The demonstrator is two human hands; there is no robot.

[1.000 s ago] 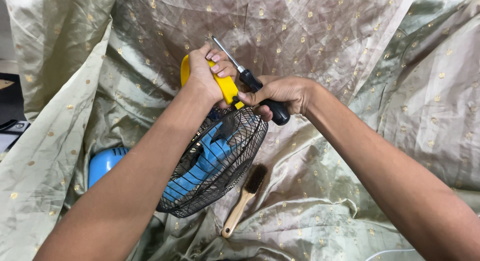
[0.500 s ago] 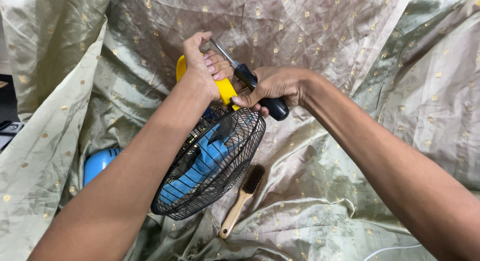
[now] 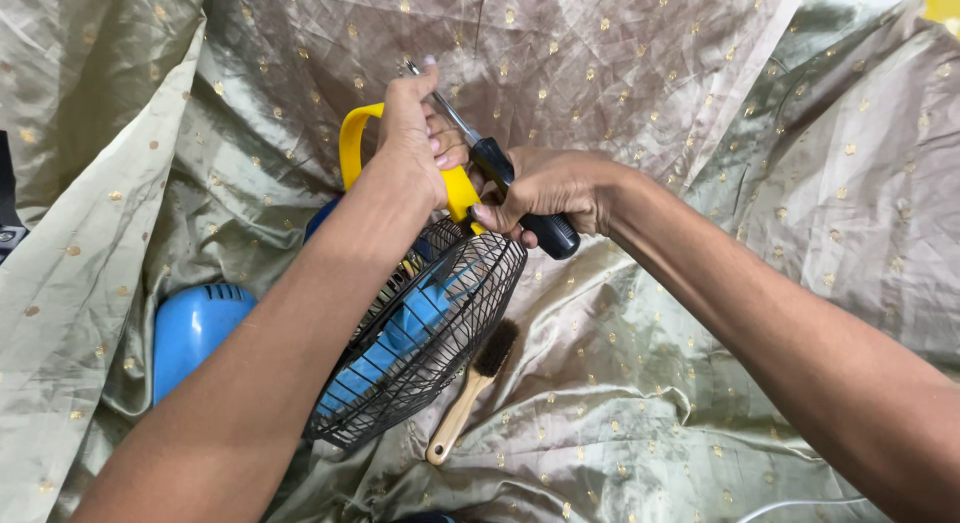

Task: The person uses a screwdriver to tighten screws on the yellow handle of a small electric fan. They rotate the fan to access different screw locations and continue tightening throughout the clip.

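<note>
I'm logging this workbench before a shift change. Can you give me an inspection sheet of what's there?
Surface: crumpled olive-green satin cloth with gold dots, covering everything.
Job's things: small fan with black wire grille and blue blades, tilted; yellow fan handle; black-handled screwdriver.
Clutter: wooden-handled brush with dark bristles; blue plastic housing.
Hands: left hand grips the handle; right hand holds the screwdriver.
Cables: thin white cable, bottom right.
Surroundings: dark object at left edge, unclear.
</note>
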